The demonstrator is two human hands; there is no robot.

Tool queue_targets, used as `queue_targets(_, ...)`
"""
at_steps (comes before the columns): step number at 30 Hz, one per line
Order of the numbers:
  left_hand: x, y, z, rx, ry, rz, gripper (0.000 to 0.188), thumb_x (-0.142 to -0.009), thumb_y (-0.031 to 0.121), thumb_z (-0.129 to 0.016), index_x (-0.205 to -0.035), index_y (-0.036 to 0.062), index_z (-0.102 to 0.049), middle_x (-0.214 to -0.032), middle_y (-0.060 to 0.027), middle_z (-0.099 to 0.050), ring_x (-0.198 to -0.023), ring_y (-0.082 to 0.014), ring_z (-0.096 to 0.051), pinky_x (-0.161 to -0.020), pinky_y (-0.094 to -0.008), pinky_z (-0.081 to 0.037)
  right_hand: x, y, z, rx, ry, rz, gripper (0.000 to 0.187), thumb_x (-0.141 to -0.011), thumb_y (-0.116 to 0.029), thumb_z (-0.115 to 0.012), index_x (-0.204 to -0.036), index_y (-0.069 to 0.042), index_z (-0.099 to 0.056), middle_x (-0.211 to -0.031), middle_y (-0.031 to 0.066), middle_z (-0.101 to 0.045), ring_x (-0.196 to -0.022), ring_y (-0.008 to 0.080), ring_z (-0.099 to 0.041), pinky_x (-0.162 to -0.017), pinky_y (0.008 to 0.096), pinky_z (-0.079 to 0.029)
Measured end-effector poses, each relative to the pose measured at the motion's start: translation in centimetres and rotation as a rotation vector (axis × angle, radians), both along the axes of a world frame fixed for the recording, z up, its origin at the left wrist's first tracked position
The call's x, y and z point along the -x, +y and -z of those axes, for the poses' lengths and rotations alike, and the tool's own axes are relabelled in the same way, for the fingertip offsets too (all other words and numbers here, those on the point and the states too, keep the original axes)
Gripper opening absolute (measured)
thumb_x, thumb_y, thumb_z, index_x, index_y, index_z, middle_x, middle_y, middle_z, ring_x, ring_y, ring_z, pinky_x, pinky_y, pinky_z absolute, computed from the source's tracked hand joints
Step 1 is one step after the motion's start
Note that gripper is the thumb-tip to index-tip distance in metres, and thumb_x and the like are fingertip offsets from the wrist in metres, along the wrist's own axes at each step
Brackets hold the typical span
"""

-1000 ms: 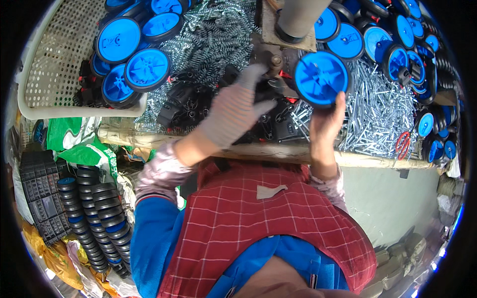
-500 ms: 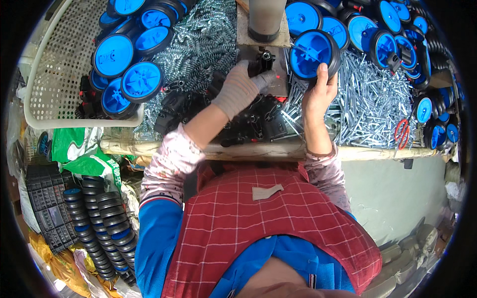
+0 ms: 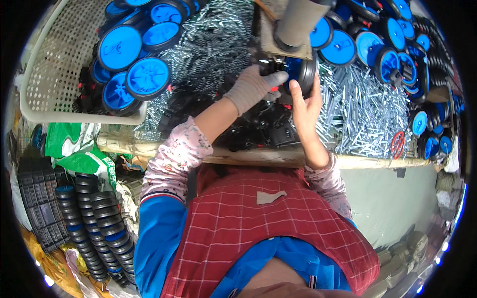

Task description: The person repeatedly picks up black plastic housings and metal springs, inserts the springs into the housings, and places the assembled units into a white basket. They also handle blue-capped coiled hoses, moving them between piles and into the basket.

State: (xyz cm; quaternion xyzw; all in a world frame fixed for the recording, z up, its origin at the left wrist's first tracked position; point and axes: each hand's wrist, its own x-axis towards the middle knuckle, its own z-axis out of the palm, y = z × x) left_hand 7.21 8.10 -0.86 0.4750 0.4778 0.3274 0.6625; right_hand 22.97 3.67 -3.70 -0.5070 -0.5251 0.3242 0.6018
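Note:
My right hand (image 3: 306, 107) grips a black-tyred wheel with a blue hub (image 3: 310, 74), turned nearly edge-on under the press. Its thumb lies along the near side of the tyre. My left hand (image 3: 250, 88), in a grey-beige glove, is closed round a black plastic part (image 3: 269, 65) beside the wheel's hub; glove and press hide most of that part. Above both hands stands the press's grey cylinder (image 3: 302, 24) on its metal plate. Loose black plastic fittings (image 3: 278, 131) lie just below my hands.
Metal springs (image 3: 208, 54) are heaped at left, beside a white perforated basket (image 3: 37, 94) of blue wheels. To the right lie a pile of steel pins (image 3: 365, 109), red-handled scissors (image 3: 397, 144) and more wheels (image 3: 370, 47). The bench's wooden edge (image 3: 248, 155) runs in front of me.
My right hand has brought the wheel left, under the press, turning it from face-up to nearly edge-on. My left hand stays by the black part. The whole view has shifted and tilted slightly.

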Motion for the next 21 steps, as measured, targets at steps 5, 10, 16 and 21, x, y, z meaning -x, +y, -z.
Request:
queue_targets(5, 6.1, 1.2, -1.0, -0.556, 0.669, 0.196, 0.053, -0.095, 0.045, -0.061, -0.123, -0.0004, -0.06, -0.111, -0.0208, -0.068, -0.098, -0.0318, -0.067, -0.086, -0.0388, -0.053, -1.3, 1.2, -1.0, -0.116, -0.397, 0.038, 0.061, -0.089, -0.021, -0.073, -0.139, 0.001, -0.048, -0.118, 0.0204, -0.065, -0.105, 0.0259, -0.066, -0.091, 0.0354, -0.05)
queue_targets(10, 17.1, 8.4, -0.8, -0.81, 1.765, -0.073, 0.026, -0.089, 0.021, -0.06, -0.112, 0.0091, -0.063, -0.114, -0.0149, -0.065, -0.101, -0.0364, -0.065, -0.078, -0.0493, -0.055, -8.7, 5.6, -4.5, 0.14, -0.66, -0.08, 0.043, -0.088, -0.039, -0.069, -0.098, 0.003, -0.067, -0.066, 0.0141, -0.062, -0.062, 0.0171, -0.057, -0.06, 0.0371, -0.047)
queue_targets(16, 23.3, 11.2, -0.4, -0.626, 1.971, 0.036, 0.034, -0.084, 0.022, -0.069, -0.114, 0.0073, -0.061, -0.119, -0.0173, -0.062, -0.11, -0.0371, -0.062, -0.089, -0.0488, -0.054, -19.5, 13.6, -10.6, -0.173, 0.426, -0.358, 0.042, -0.103, -0.034, -0.049, -0.129, -0.001, -0.05, -0.128, 0.0117, -0.056, -0.114, 0.0205, -0.055, -0.097, 0.0366, -0.044)
queue_targets(21, 14.4, 6.5, -5.9, -0.944, 1.477, -0.378, 0.039, -0.085, 0.034, -0.072, -0.107, 0.0035, -0.062, -0.113, -0.019, -0.062, -0.102, -0.0391, -0.063, -0.083, -0.0467, -0.052, -13.9, 5.7, -6.2, 0.134, -0.812, -0.351, 0.02, -0.095, -0.023, -0.065, -0.096, -0.005, -0.073, -0.08, 0.0052, -0.072, -0.07, 0.0175, -0.067, -0.069, 0.0322, -0.054)
